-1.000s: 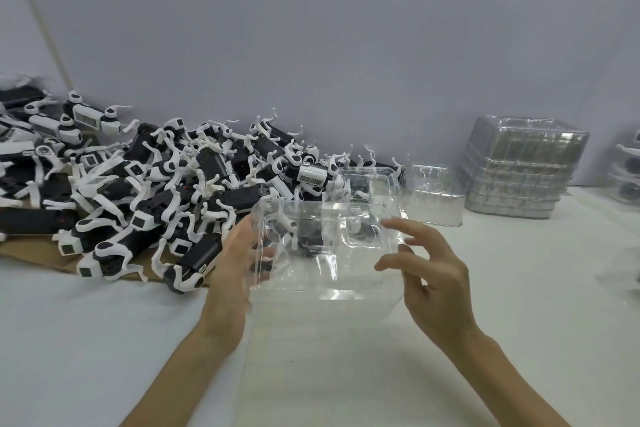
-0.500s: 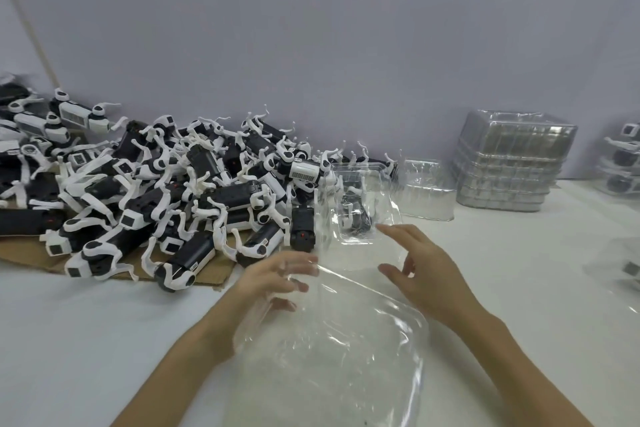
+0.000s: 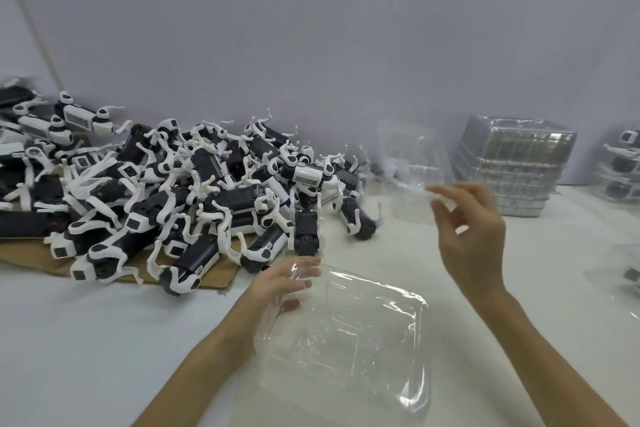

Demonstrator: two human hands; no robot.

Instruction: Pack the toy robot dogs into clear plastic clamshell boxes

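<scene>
The left hand rests at the far left corner of a clear box lying flat on the white counter. Its fingers are gently bent and show through the plastic, with the thumb spread below them and the box's rim held between. The right hand is raised above the counter, its fingers loosely curled and parted, their tips at the edge of a blurred clear shell; whether they pinch it cannot be told. The toy dogs lie heaped on cardboard just left of both hands, and a stack of boxes stands far right.
</scene>
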